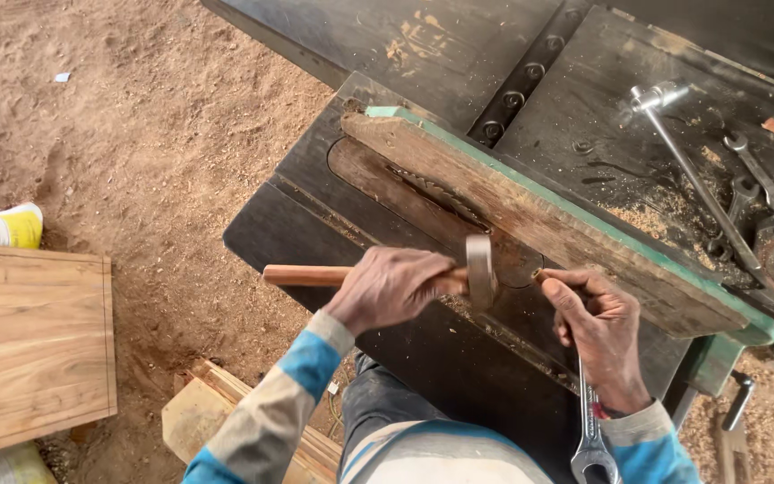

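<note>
My left hand (391, 287) grips the wooden handle of a hammer (479, 269), close behind its steel head, which hangs just above the dark saw table (297, 224). My right hand (597, 327) rests on the table to the right of the hammer head. Its fingertips pinch something small against the edge of the round table insert, and what it is I cannot tell. The same hand holds a silver spanner (591, 439) whose open end points back towards me. A worn wooden fence with a green edge (530, 211) lies slantwise just beyond both hands, beside the saw blade slot (436, 193).
A long T-handled socket wrench (692, 175) and several spanners (763, 175) lie amid sawdust on the far right of the machine top. A wooden board (29, 341) lies at the left and timber offcuts (199, 412) by my knee. The ground is sawdust-covered earth.
</note>
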